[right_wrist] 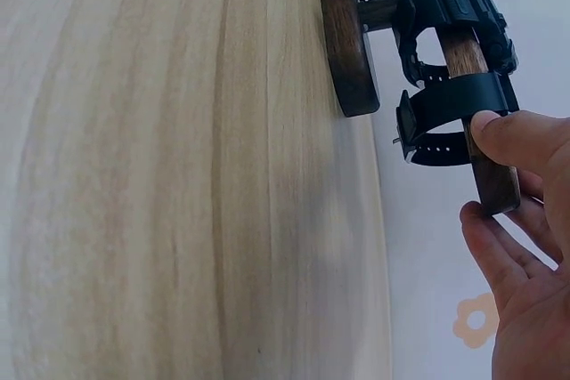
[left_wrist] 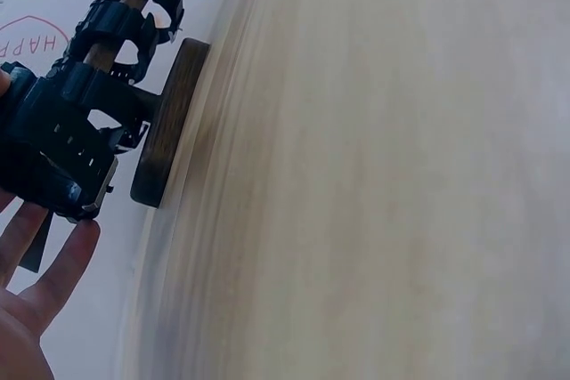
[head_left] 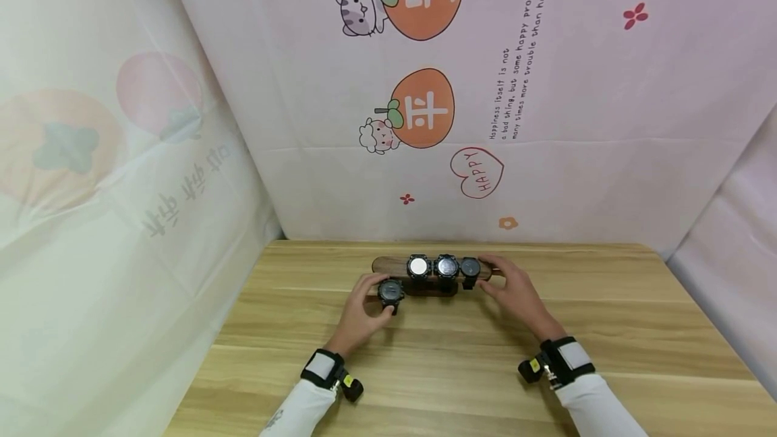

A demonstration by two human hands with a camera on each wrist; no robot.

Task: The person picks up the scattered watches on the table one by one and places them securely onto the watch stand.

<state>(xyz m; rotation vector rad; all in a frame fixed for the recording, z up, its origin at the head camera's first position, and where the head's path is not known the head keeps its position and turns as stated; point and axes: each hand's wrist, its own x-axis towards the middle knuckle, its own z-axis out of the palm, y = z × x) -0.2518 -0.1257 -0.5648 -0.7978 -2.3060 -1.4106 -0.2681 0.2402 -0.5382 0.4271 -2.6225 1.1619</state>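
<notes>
A dark wooden watch stand (head_left: 388,266), a bar on a short post and flat base (right_wrist: 349,51), bears three black wristwatches: one with a bright, glaring face (head_left: 418,266), one in the middle (head_left: 446,266), and a dark-faced one (head_left: 470,267) at the right. My left hand (head_left: 358,315) pinches another black wristwatch (head_left: 390,291) between thumb and fingers, just in front of the bar's left end; whether its strap loops the bar is hidden. With thumb and fingers, my right hand (right_wrist: 534,229) grips the bar's right end. Its thumb touches the rightmost strap (right_wrist: 459,102).
The stand is near the back edge of a wood-grain table (head_left: 449,369). Behind it hangs a printed white cloth (head_left: 340,194), with more cloth (head_left: 121,275) at the left side. Each wrist wears a strapped camera, such as the left one (head_left: 351,388).
</notes>
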